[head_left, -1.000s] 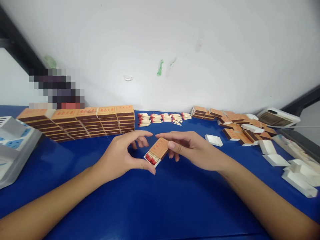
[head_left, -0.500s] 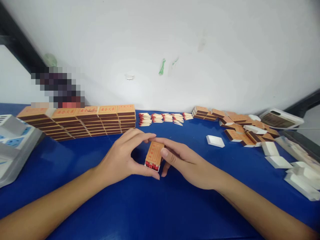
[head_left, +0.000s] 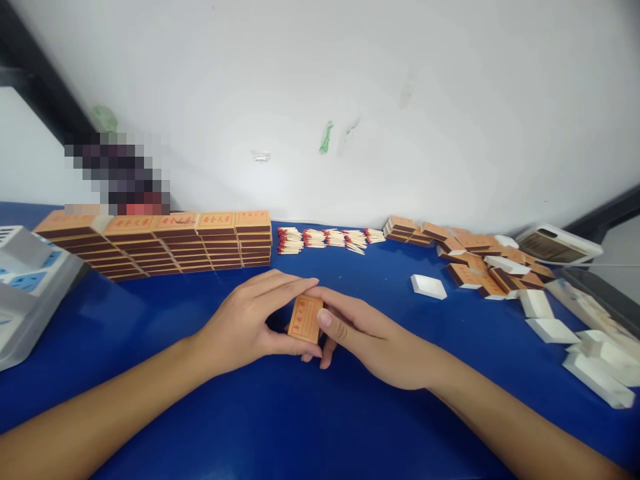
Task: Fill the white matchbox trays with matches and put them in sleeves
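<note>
Between my two hands is an orange-brown matchbox (head_left: 305,319) with red printing, tilted and held just above the blue table. My left hand (head_left: 253,320) grips its two ends, thumb at the near end and fingers at the far one. With its thumb on the right edge, my right hand (head_left: 367,333) holds the box's side; some of its fingers are hidden underneath. No match heads show at the near end of the box. Beyond my hands lie several small bundles of red-tipped matches (head_left: 314,238) in a row.
Stacked matchboxes (head_left: 165,243) form a wall at the back left. At right are piled matchboxes (head_left: 475,257) and loose white trays (head_left: 429,287). A grey-white box with blue patches (head_left: 30,293) stands at the left edge, a white device (head_left: 557,245) at the right rear.
The matchbox's inner tray has slid in under its sleeve, so the red match heads at the near end are now covered. Both hands stay on the box, slightly lower in view.
</note>
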`<move>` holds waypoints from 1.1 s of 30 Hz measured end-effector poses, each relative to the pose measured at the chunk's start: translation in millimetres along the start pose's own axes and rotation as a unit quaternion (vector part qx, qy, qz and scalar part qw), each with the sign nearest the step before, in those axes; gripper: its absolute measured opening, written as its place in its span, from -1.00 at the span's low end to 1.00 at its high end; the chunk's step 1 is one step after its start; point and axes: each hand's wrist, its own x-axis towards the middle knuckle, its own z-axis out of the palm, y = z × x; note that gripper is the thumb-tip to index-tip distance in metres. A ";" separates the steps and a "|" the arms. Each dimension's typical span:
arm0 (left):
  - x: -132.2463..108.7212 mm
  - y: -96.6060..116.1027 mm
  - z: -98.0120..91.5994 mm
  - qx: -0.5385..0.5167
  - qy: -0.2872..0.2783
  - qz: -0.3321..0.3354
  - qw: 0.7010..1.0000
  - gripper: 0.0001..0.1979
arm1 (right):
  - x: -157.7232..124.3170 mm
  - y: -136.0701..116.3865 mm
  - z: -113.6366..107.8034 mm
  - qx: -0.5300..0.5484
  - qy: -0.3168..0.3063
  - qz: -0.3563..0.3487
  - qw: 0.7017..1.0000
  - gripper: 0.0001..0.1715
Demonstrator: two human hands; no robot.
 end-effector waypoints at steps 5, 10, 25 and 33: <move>1.9 -1.4 -1.9 0.041 0.004 -0.030 0.999 -0.26 | 3.0 9.2 -2.1 0.020 0.036 -0.010 0.999 -0.39; 5.1 0.8 -7.6 0.087 0.058 -0.084 0.991 -0.42 | 6.5 11.1 -14.5 0.006 0.135 -0.020 0.991 -0.30; 29.4 36.1 -106.2 0.257 0.071 -0.002 0.964 -0.70 | 6.8 7.3 -34.1 -0.038 0.134 -0.067 0.988 -0.36; -20.3 -38.4 -241.9 0.432 0.062 -0.346 0.831 -0.11 | 14.7 21.2 -52.0 -0.141 0.165 -0.052 0.975 -0.37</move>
